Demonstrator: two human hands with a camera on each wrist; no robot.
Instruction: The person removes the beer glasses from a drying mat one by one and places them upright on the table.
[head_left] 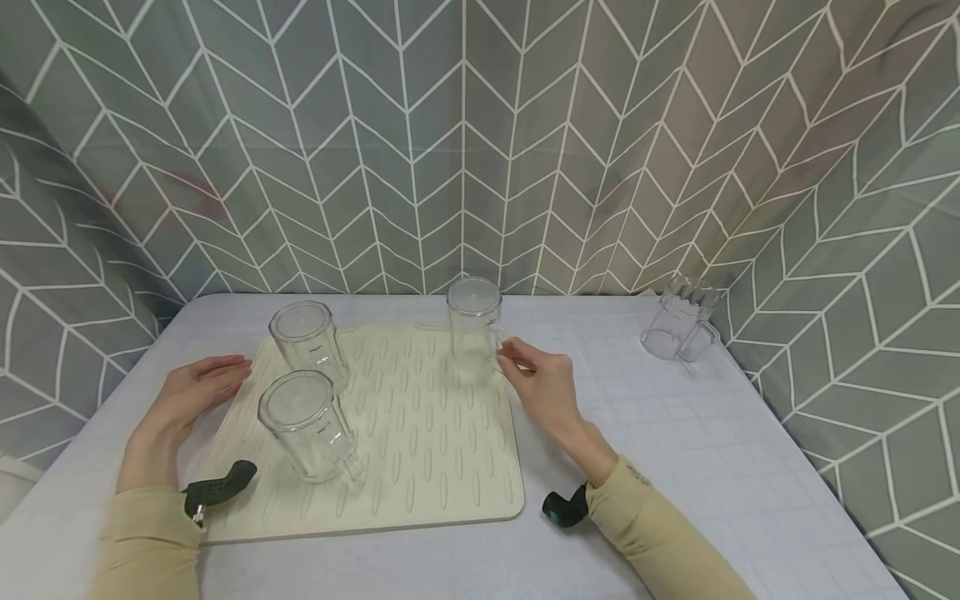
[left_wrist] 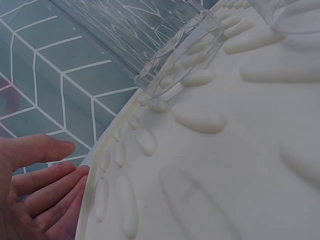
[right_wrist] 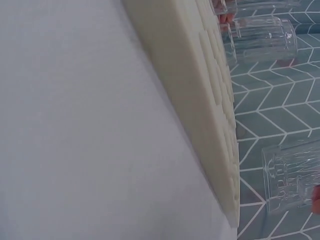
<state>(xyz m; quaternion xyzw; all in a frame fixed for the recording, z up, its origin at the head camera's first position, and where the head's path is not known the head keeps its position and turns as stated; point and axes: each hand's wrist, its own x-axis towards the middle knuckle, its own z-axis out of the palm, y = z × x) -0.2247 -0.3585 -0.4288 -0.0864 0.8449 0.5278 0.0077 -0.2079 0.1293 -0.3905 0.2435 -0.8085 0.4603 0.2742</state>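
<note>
My right hand [head_left: 536,379] pinches the handle of a clear glass mug [head_left: 474,321] over the back right part of a cream drying mat [head_left: 420,500]. In the right wrist view a gap shows between this mug [right_wrist: 285,175] and the mat [right_wrist: 175,65], and only a fingertip [right_wrist: 316,199] is visible. My left hand [head_left: 197,392] rests at the mat's left edge, fingers extended, holding nothing. Two more glass mugs stand on the mat's left side, one behind [head_left: 306,333] and one nearer [head_left: 303,425].
A fourth glass mug [head_left: 677,321] stands at the table's back right corner. Behind the white-covered table [head_left: 360,571] hangs a patterned grey curtain [head_left: 465,150], which also runs along both sides. A dark wrist-worn device is on each sleeve.
</note>
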